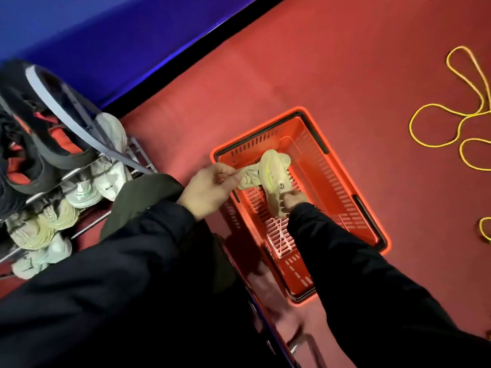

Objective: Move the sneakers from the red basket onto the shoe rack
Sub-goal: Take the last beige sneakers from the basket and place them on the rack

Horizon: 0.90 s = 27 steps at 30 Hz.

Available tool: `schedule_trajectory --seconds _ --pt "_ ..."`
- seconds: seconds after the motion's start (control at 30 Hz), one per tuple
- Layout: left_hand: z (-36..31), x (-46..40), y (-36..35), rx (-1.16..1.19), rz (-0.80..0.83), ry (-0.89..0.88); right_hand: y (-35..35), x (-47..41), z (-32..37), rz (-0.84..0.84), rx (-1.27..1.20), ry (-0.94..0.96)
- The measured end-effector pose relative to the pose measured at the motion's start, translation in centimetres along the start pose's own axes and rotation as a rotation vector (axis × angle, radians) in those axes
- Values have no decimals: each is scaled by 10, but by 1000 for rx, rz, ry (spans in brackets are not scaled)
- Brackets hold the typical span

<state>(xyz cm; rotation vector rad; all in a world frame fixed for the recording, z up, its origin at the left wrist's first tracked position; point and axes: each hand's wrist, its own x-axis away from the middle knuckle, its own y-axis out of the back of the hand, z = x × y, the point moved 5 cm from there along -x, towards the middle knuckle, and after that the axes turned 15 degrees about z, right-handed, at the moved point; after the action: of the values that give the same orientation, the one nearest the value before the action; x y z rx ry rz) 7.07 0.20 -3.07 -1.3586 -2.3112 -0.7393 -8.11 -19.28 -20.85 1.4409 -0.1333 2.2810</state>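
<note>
Sneakers [268,176], both hands [210,189] pinching, over basket [345,181]

Both hands reach into the red basket [342,179] on the red carpet [345,62]. The left hand [210,187] pinches a pale sneaker [248,176] at the basket's left rim; the right hand [293,199] grips a cream sneaker with a neon-green stripe [273,176]. On the left, a metal shoe rack [87,229] holds pale sneakers. A yellow cord [451,110] loops at far right.
</note>
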Motion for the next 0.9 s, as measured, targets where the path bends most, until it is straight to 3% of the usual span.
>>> schedule_trajectory --seconds 0.17,0.37,0.5,0.57,0.7,0.77,0.9 --pt "-8 0 7 225 -79 -49 -16 -45 13 20 343 14" --pt "-9 -6 5 237 -91 -5 -47 -74 63 -41 1094 188" --pt "-12 -6 11 254 -86 -4 -74 -110 63 163 1384 134" --pt "-15 -6 16 248 -83 -13 -66 -123 70 99 1483 161" --pt "-16 -4 32 315 -133 -32 -70 -132 97 -77 1752 406" --pt "-13 -4 35 380 -148 -31 -79 -130 103 -34 1850 381" --pt "-8 -2 29 342 -135 -33 -74 -133 105 264 1850 177"
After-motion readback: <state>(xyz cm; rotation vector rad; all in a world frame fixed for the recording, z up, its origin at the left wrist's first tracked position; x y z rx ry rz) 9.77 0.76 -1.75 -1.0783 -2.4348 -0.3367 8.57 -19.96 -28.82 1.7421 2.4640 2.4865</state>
